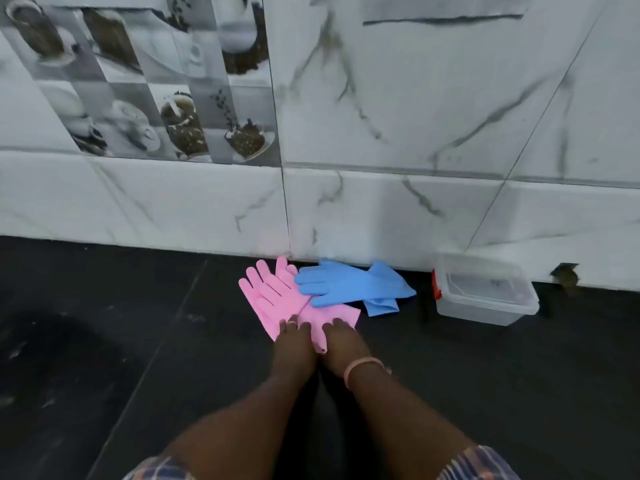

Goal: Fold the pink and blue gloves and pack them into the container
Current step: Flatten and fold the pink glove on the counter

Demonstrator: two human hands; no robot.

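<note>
Rubbery pink under both my palms: left hand (293,336) and right hand (341,336) lie side by side on the cuff end of the pink gloves (277,294), fingers fairly straight, pressing rather than gripping. Nothing is held in either hand.

The pink gloves look stacked as a pair, fingers fanned away from me toward the wall, flat on the dark countertop (104,341). Judging by how they drape, they are thin, light, soft silicone or rubber: they will bend anywhere but likely spring back open, and may cling to the counter. Best hold, I reckon, is a pinch at the fingertips end, brought back over the cuffs while one palm pins the cuff.

The blue gloves (349,284) lie across the pink ones, their fingers overlapping the pink pair's far side, cuffs trailing right, one cuff tucked beneath. They probably need lifting off first or the pink fold will drag them.

The clear plastic container (485,296), lidless as far as I can tell, red latch on its left end, sits to the right against the marble-tiled wall (415,209), near the blue cuffs but apart.

The wall stands just behind the glove fingertips, so little room forward. Open counter lies left and toward me.
</note>
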